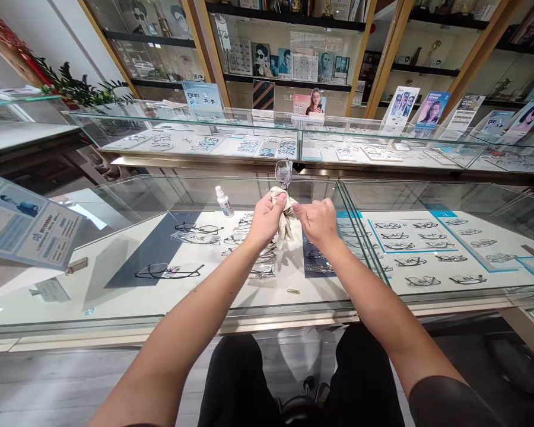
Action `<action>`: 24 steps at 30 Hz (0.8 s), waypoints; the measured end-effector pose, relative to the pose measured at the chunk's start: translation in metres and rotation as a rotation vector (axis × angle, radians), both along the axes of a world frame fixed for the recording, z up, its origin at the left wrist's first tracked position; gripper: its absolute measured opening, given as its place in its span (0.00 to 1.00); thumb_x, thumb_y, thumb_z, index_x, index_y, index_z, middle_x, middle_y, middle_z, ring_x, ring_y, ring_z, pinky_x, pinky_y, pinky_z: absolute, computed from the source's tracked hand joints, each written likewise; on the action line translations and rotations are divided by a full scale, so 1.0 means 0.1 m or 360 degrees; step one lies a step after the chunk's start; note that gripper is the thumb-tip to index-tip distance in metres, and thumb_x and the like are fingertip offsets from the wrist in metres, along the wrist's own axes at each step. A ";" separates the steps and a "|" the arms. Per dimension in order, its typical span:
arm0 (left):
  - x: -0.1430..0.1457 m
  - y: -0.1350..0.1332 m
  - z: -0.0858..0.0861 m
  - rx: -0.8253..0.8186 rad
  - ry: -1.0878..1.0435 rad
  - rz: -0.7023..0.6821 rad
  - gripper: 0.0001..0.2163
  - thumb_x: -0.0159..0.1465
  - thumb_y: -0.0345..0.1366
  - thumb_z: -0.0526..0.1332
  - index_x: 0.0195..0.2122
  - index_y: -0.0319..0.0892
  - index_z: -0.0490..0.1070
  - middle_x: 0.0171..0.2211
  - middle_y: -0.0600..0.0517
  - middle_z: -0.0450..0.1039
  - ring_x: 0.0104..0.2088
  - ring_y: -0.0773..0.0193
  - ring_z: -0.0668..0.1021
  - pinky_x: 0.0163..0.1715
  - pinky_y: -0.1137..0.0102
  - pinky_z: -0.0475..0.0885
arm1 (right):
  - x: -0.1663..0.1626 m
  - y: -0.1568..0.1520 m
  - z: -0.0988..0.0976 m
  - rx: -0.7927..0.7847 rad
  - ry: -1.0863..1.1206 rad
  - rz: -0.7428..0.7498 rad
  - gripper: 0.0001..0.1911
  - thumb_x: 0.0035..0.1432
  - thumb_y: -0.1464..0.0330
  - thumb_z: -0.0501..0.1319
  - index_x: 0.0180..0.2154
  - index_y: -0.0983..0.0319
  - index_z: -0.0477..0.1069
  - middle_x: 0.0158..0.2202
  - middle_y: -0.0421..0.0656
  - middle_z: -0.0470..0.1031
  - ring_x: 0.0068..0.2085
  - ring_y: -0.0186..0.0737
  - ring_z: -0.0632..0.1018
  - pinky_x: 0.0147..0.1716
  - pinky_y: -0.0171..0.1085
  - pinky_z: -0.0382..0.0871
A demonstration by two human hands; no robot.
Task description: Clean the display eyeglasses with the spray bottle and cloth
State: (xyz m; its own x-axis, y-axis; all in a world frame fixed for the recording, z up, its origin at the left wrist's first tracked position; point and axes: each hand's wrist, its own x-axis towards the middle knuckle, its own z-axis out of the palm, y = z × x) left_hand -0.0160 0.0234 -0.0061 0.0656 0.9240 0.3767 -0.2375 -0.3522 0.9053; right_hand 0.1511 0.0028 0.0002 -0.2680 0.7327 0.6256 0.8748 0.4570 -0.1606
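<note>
Both my hands are raised over the glass counter [129,296]. My left hand [265,217] is closed on a pale cleaning cloth [285,220] bunched around a pair of glasses [283,173]. One lens of the glasses sticks up above the cloth. My right hand [317,220] is closed too, pinching the cloth and the glasses from the right side. The rest of the frame is hidden in the cloth and fingers. A small white spray bottle [224,201] stands on the counter just left of my left hand.
The glass display case holds several eyeglass frames on trays [409,237]. A leaflet stand [24,222] is at the left edge. A second glass counter [204,142] and wall shelves with posters [289,59] lie beyond. My dark-trousered legs [240,379] show below.
</note>
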 end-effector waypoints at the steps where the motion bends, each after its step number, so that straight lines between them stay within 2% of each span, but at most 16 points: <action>1: 0.00 0.00 0.00 0.0003 -0.0016 0.0014 0.28 0.61 0.65 0.74 0.39 0.42 0.73 0.30 0.54 0.72 0.29 0.67 0.72 0.31 0.71 0.69 | 0.00 0.00 0.00 0.0027 0.0008 -0.0015 0.43 0.82 0.47 0.38 0.24 0.59 0.74 0.25 0.44 0.80 0.30 0.42 0.68 0.40 0.45 0.49; 6: 0.00 0.02 0.00 0.0005 -0.0036 0.0046 0.28 0.61 0.65 0.74 0.40 0.42 0.74 0.31 0.54 0.73 0.29 0.66 0.73 0.31 0.71 0.70 | 0.00 0.03 0.00 0.0058 0.0048 -0.0043 0.42 0.82 0.47 0.41 0.22 0.59 0.72 0.24 0.45 0.79 0.30 0.41 0.67 0.40 0.45 0.50; 12: -0.01 0.03 0.01 0.0007 -0.0108 0.0069 0.28 0.60 0.64 0.75 0.38 0.42 0.73 0.30 0.55 0.73 0.29 0.67 0.73 0.32 0.71 0.71 | 0.01 0.07 -0.01 -0.0045 0.0112 0.0180 0.41 0.80 0.46 0.29 0.31 0.57 0.70 0.30 0.49 0.77 0.36 0.48 0.70 0.41 0.45 0.57; 17: -0.05 0.08 0.02 0.0004 -0.0164 0.0110 0.28 0.59 0.64 0.75 0.39 0.43 0.72 0.31 0.54 0.75 0.30 0.66 0.75 0.33 0.70 0.73 | 0.00 0.07 -0.01 -0.0165 0.0276 0.0418 0.37 0.79 0.45 0.30 0.35 0.55 0.67 0.36 0.51 0.76 0.40 0.51 0.70 0.44 0.47 0.64; 20: -0.09 0.12 0.02 0.0016 -0.0190 0.0148 0.27 0.60 0.62 0.76 0.41 0.43 0.73 0.32 0.54 0.76 0.31 0.66 0.76 0.34 0.70 0.73 | 0.00 0.05 -0.02 -0.0238 0.0433 0.0476 0.35 0.79 0.44 0.34 0.43 0.57 0.71 0.42 0.52 0.77 0.44 0.52 0.73 0.48 0.48 0.68; 24: -0.08 0.10 0.01 -0.0024 -0.0199 0.0036 0.27 0.60 0.60 0.77 0.43 0.43 0.73 0.35 0.53 0.78 0.32 0.65 0.78 0.36 0.69 0.75 | -0.03 0.02 -0.03 -0.0219 0.0851 0.0521 0.33 0.78 0.42 0.45 0.63 0.57 0.71 0.57 0.54 0.79 0.57 0.54 0.77 0.60 0.51 0.70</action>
